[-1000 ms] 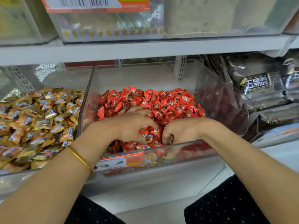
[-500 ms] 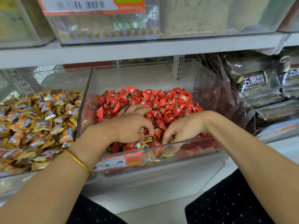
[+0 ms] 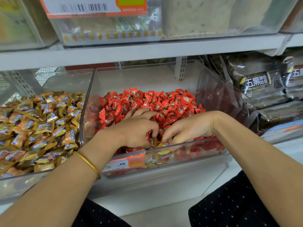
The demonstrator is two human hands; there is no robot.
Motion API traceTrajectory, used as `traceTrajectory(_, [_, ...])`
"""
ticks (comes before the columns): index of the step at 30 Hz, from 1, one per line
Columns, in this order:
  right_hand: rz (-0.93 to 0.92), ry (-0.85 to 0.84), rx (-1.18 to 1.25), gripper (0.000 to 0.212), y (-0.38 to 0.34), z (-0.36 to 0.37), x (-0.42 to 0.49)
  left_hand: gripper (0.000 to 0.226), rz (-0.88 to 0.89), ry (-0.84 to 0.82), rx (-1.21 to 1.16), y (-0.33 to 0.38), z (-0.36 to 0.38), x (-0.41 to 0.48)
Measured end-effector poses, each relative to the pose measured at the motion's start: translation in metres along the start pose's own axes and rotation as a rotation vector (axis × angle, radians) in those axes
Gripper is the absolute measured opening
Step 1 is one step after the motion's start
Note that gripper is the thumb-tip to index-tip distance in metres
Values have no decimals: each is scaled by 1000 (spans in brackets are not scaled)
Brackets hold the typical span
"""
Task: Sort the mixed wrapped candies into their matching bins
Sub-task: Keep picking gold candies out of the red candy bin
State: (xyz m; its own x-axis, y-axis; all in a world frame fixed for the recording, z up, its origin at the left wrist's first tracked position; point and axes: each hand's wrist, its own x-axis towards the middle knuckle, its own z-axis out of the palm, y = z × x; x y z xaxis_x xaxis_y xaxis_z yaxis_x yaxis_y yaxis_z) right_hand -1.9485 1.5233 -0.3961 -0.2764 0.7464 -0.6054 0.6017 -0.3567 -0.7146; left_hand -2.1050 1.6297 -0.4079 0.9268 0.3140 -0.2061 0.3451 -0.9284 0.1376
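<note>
Clear plastic bin | red wrapped candies are heaped inside | gold-wrapped candy is pinched in left hand grip at front wall | right hand grip cannot be told

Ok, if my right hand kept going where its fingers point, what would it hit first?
Probably the gold candy your left hand seems to pinch, just ahead of those fingers; depth is unclear.

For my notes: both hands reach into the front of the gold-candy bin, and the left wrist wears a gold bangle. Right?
One error: the head view shows the left hand and right hand in the front of the red-candy bin, not the gold-candy bin. The gold bangle is on the left wrist.
</note>
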Motion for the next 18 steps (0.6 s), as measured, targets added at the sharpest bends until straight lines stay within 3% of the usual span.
traceTrajectory(7, [-23,80,14,16,5,-2,-5,18,-95,121,-286,-4,-10,-5])
traceTrajectory(13, [-20,44,-18,15,-2,5,-5,13,-95,287,-489,-2,-22,-5])
traceTrajectory(18, [8,90,-194,17,-14,9,7,11,-121,376,-539,-1,-25,-2])
